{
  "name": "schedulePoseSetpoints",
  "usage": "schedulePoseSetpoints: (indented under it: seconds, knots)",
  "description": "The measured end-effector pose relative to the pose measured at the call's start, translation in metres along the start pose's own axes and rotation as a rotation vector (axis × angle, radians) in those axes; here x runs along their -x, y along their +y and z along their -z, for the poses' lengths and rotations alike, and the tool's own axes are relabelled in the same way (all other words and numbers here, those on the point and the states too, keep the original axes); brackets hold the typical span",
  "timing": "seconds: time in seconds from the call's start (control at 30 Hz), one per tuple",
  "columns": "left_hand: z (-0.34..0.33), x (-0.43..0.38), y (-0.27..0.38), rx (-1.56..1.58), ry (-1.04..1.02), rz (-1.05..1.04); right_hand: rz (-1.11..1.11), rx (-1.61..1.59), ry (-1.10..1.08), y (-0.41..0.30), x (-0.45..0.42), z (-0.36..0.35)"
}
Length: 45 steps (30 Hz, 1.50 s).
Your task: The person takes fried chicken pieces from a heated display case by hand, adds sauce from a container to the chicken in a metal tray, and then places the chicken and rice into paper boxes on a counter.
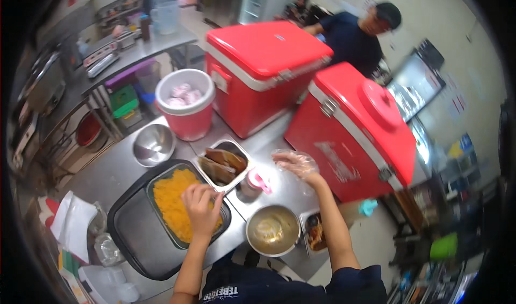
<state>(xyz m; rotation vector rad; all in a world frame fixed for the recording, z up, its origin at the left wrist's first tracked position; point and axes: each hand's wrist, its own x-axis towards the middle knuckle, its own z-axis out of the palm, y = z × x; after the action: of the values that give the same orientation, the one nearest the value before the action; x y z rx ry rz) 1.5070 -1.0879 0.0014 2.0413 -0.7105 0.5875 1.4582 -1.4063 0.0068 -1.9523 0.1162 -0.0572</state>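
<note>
My left hand is bare and hovers over the lower right part of a rectangular tub of yellow-orange food, fingers bent and thumb apart. I cannot tell whether it touches the tub's edge. My right hand wears a clear plastic glove and is raised above the steel table, beside a red cooler box; nothing shows in its fingers. Between the hands stand a steel pan with brown leaf-like pieces and a jar with a pink handle. A metal bowl with yellowish residue lies nearer my body.
Two large red cooler boxes stand at the back. A round red bucket holds wrapped bundles. An empty steel bowl, a black lid and a pan of dark food lie around. A person stands behind the coolers.
</note>
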Motion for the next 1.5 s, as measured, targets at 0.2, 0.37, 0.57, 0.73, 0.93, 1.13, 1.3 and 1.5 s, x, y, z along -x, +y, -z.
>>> schedulePoseSetpoints:
  seconds: [0.2,0.37,0.57,0.73,0.93,1.13,1.3,1.5]
  knots:
    - [-0.018,0.097,0.06,0.353,-0.34,-0.104,-0.304,0.18,0.327,0.001,0.192,0.013]
    - [-0.061,0.105,0.153,0.332,-0.744,-0.301,-0.218,-0.247,0.672,0.039,0.296,-0.013]
    - [-0.12,0.142,0.157,-0.272,-0.912,-0.647,-0.206,-0.189,0.827,0.05,0.331,-0.025]
    - [-0.103,0.092,0.183,-0.102,-0.936,-0.585,-0.162,0.065,0.915,0.053,0.328,-0.033]
    - [-0.076,0.063,0.192,-0.077,-0.972,-0.634,0.148,1.131,0.678,0.039,0.292,-0.037]
    - [-0.075,0.056,0.176,-0.072,-0.968,-0.585,0.202,1.143,0.668,0.042,0.287,-0.022]
    - [-0.086,0.067,0.158,0.119,-0.736,-0.625,0.097,0.782,0.772,0.09,0.292,-0.018]
    - [-0.095,0.079,0.142,0.279,-0.635,-0.657,-0.251,-0.44,0.855,0.099,0.29,-0.02]
